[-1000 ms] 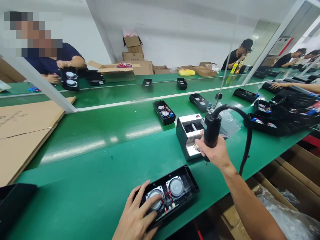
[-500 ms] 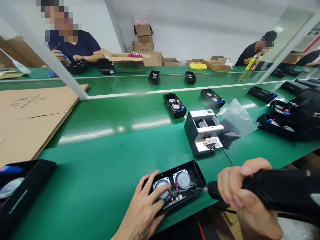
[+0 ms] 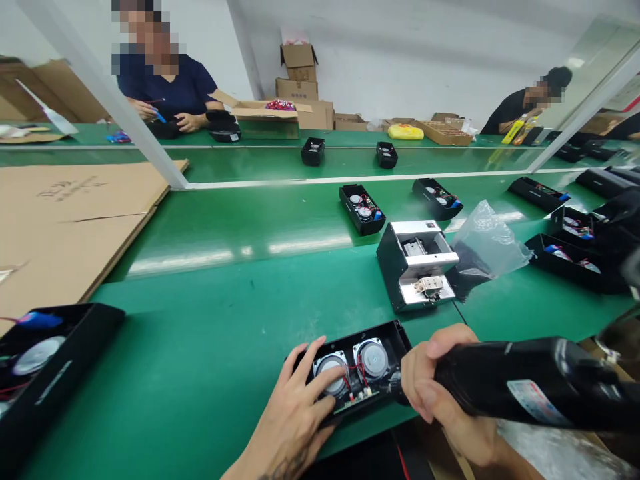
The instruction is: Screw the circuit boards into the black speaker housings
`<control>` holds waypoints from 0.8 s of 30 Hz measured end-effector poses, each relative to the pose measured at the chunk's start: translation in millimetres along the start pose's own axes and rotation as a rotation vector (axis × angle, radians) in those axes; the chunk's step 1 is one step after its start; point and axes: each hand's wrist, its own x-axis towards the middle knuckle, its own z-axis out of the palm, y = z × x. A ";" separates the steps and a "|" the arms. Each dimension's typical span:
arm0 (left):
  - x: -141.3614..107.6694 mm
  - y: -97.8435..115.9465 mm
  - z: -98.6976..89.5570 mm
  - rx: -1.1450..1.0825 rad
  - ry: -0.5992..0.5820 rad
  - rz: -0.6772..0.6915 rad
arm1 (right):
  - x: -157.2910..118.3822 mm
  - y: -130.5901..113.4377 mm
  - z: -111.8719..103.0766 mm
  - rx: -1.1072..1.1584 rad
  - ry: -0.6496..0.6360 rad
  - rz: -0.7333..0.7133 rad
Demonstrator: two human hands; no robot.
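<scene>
A black speaker housing [image 3: 399, 341] lies open side up on the bench before me, with two round speakers [image 3: 374, 359], red wires and a small circuit board inside. My left hand [image 3: 295, 410] grips its left end, fingers reaching over the far rim and onto the left speaker, thumb on the near side. Wrapped round a black electric screwdriver [image 3: 505, 380] is my right hand [image 3: 440, 393], closed near the tool's nose. The nose is at the housing's right end; the hand and the dark interior hide the bit's tip.
Beyond the housing stands a black-and-silver machine [image 3: 417, 267], beside a clear plastic bag [image 3: 487, 240]. Another housing [image 3: 65, 367] is at left, near flat cardboard [image 3: 75, 220]. More housings [image 3: 363, 210] sit farther back and at right. Co-workers [image 3: 170, 87] sit across the line.
My right hand has moved left with the screwdriver, bringing its nose into the housing's right end. My left hand keeps its hold. The whole view has shifted slightly.
</scene>
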 end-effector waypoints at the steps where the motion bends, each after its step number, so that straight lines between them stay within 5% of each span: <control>1: 0.3 0.2 -0.3 -0.001 -0.001 -0.003 | -0.1 0.1 0.2 0.013 0.000 -0.011; 13: 1.3 -0.1 -1.3 -0.018 0.002 -0.008 | 8.0 -19.6 17.6 0.029 0.089 -0.036; 18: 0.2 -0.8 0.2 -0.030 -0.010 -0.016 | 23.0 -29.0 7.9 0.040 0.069 -0.206; 20: -2.1 -1.9 2.6 -0.028 -0.026 -0.018 | 43.2 -33.4 -2.7 0.054 0.181 -0.285; 24: -4.0 -5.2 4.5 0.001 -0.012 -0.001 | 105.7 -38.8 -27.9 0.010 0.603 -0.547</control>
